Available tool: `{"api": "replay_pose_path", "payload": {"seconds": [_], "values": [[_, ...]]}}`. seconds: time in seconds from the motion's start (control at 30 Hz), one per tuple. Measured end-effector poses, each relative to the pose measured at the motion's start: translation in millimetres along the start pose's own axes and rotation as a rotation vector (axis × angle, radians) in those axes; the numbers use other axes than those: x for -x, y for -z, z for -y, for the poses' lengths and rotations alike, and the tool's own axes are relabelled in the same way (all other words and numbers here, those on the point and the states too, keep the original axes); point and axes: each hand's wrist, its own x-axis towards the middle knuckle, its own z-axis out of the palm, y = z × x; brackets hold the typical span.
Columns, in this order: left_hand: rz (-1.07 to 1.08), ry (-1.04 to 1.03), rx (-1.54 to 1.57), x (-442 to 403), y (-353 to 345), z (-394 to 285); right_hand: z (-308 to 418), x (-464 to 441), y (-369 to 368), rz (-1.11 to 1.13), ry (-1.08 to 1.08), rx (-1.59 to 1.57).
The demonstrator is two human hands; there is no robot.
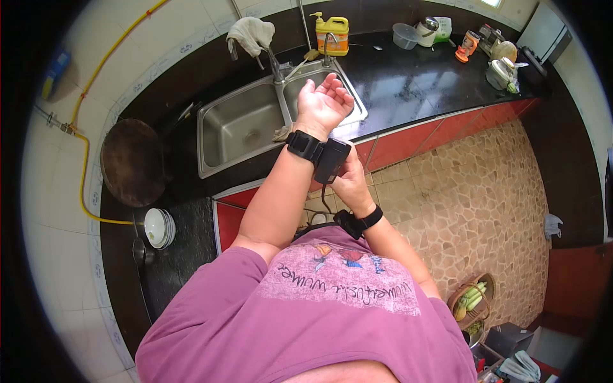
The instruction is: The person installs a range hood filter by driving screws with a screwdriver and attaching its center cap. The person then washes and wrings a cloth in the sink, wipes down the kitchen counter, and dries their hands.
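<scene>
My left hand [324,105] is held out palm up over the front of the sink, fingers apart and slightly curled, with nothing in it. Around that wrist sits a black strap band [304,146]. My right hand [352,184] grips a flat black box-shaped device [332,161] against the inside of the left wrist; its fingers are partly hidden behind it. A thin black cable [325,199] hangs from the device. Another black strap with a small black unit [357,222] is on my right wrist.
Ahead lies a double steel sink [239,124] with a cloth [251,35] draped over the faucet. A yellow jug [333,35] stands behind it. On the left counter are stacked white bowls [158,228] and a round dark board [133,163]. A vegetable basket [471,300] sits on the floor.
</scene>
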Motion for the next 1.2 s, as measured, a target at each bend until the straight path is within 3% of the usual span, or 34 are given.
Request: {"api": "replay_pose_path", "payload": {"seconds": [0.17,0.27,0.37,0.43,0.5,0.57,0.7,0.8,0.9,0.97,1.03,1.1,1.2], "values": [[-0.085,-0.087,-0.093,0,12,-7,8,-1,-16,-0.05,0.046,0.14],[-0.221,-0.279,-0.869,4,21,-9,7,1,-23,-0.102,0.013,0.119],[-0.027,-0.454,-1.311,7,27,-15,6,-1,-30,-0.147,0.01,0.136],[-0.013,-0.473,-1.292,10,23,-21,0,-2,-30,-0.102,-0.017,0.381],[0.011,-0.497,-1.272,10,18,-28,-21,-2,-30,-0.107,0.001,0.313],[-0.074,-0.252,-0.579,9,18,-32,-22,-4,-34,-0.1,-0.048,0.212],[-0.063,-0.104,-0.281,1,37,-44,-9,-10,-38,-0.068,-0.066,0.077],[-0.054,-0.144,-0.262,-1,47,-50,-12,-10,-32,-0.002,-0.152,0.102],[-0.109,-0.123,-0.344,3,58,-65,6,-12,-18,0.179,-0.209,0.374],[-0.151,-0.137,-0.42,22,69,-79,17,-4,6,0.171,-0.288,0.453],[-0.178,-0.102,-0.795,46,96,-104,25,12,41,0.126,-0.421,0.48],[-0.339,-0.151,-0.989,87,118,-126,24,41,85,0.036,-0.432,0.623],[-0.764,-0.283,-0.99,145,190,-161,38,100,148,-0.123,-0.559,0.868]]}}
